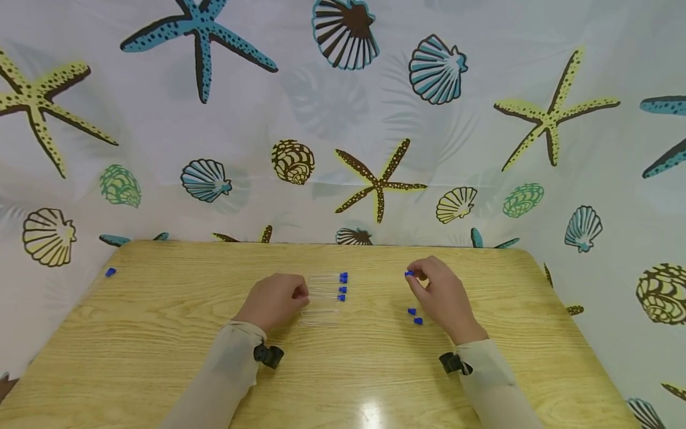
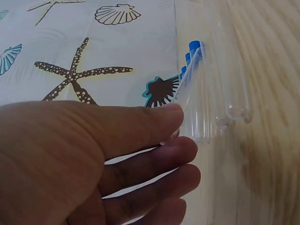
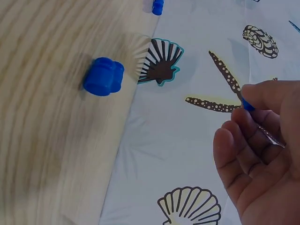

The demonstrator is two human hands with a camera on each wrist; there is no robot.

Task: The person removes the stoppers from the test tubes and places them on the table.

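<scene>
My left hand (image 1: 276,300) pinches the rounded end of a clear test tube between thumb and fingertips. In the left wrist view that tube slants up from the fingertips (image 2: 174,115), overlapping the capped ones behind. Several test tubes with blue caps (image 1: 342,289) lie side by side just right of this hand, caps pointing right. Nearer me lie uncapped test tubes (image 1: 320,325). Over the right part of the table, my right hand (image 1: 442,293) pinches a small blue cap (image 3: 248,105) between thumb and index finger. Two loose blue caps (image 1: 411,311) lie beside that hand.
Another blue cap (image 1: 110,271) lies by itself near the table's far left corner. The wooden table (image 1: 354,369) ends at a white curtain (image 1: 343,119) printed with starfish and shells. Each wrist wears a small black camera mount (image 1: 269,356).
</scene>
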